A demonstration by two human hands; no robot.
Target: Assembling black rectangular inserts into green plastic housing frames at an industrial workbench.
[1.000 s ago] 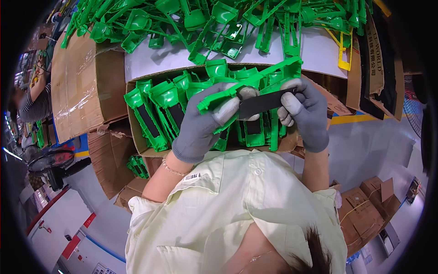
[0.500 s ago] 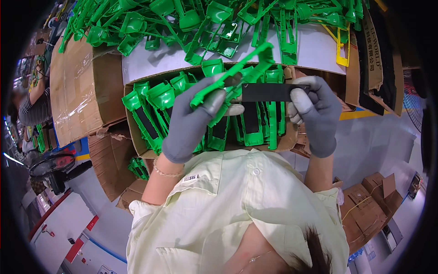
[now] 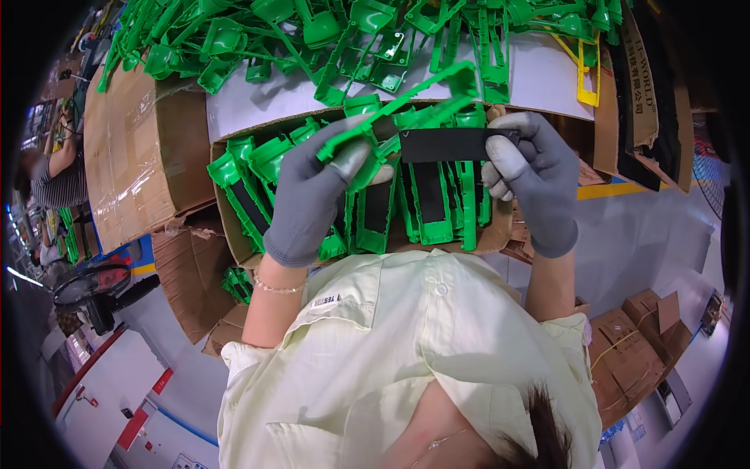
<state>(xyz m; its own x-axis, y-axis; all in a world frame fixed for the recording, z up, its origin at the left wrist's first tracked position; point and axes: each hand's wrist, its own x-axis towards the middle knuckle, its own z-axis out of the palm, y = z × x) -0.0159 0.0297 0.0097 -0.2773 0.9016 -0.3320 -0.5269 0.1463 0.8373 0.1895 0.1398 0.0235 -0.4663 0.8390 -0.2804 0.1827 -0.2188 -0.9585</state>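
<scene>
Green plastic frame in the left hand, flat black strip in the right hand, both above the open cardboard box.
The frame, long, glossy and thin-railed, tilts up toward far right; it looks light and fairly stiff, its smooth rails perhaps slippery and its slim edges breakable, so the solid near-left end, where the gloved left fingers are closed around it, seems the best hold. The strip, matt and rectangular, lies nearly level just right of the frame; whether they touch cannot be told. It is probably light and somewhat bendable, best taken by an end, as the right thumb and fingers do, pinched together on its right end.
</scene>
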